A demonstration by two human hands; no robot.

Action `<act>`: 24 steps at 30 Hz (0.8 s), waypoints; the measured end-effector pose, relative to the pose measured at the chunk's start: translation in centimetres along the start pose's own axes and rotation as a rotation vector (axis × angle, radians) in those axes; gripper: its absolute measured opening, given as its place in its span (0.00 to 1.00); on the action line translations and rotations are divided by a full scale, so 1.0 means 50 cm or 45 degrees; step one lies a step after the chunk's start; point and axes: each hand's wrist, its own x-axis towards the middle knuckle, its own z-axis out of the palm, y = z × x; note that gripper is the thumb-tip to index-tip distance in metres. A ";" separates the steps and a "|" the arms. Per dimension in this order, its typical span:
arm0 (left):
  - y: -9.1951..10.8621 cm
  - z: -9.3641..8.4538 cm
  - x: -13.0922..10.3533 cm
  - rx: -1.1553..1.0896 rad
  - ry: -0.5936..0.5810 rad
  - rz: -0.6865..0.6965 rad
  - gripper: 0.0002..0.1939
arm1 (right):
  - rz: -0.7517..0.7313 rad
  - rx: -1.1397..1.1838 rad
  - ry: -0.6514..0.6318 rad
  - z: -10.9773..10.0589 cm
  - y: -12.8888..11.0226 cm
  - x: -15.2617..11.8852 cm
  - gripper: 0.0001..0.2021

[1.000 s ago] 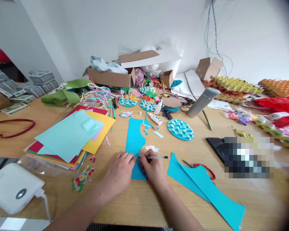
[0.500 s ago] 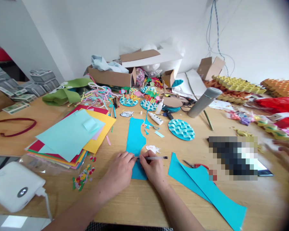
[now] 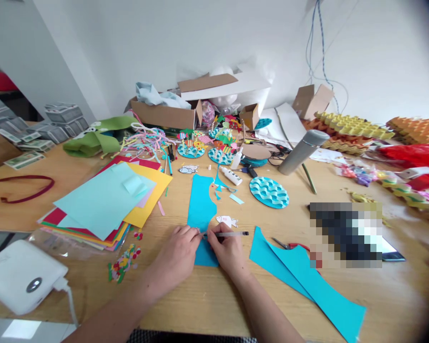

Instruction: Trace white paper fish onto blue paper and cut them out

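A pen is pinched in my right hand, lying low and pointing left, its tip hidden at the fingers. My left hand rests on the sheet of blue paper, fingers bent and pressed together close to the pen tip. A small pale edge shows under those fingertips, too covered to name. Just above my right hand lies a white paper fish. Cut blue paper pieces and red-handled scissors, partly covered by them, are to the right.
Coloured paper sheets are stacked on the left, near scattered paper dots and a white power bank. Beyond the blue sheet are a glue bottle, a wave-patterned disc and a grey flask. A pixelated dark object is at right.
Both my hands, the pen and the blue sheet stay almost exactly where they were. At the far right edge, another person's blurred hand has shifted and is harder to see.
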 end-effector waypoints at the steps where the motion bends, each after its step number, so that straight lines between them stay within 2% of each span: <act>1: 0.000 0.000 0.000 0.000 0.002 0.001 0.18 | 0.001 0.003 -0.002 0.000 -0.001 0.000 0.12; 12: -0.001 0.003 -0.003 0.018 0.022 0.033 0.18 | 0.024 0.019 -0.006 0.000 0.000 0.003 0.13; 24: 0.004 -0.006 -0.002 0.047 -0.049 0.014 0.19 | -0.028 -0.006 0.024 -0.004 -0.006 0.007 0.13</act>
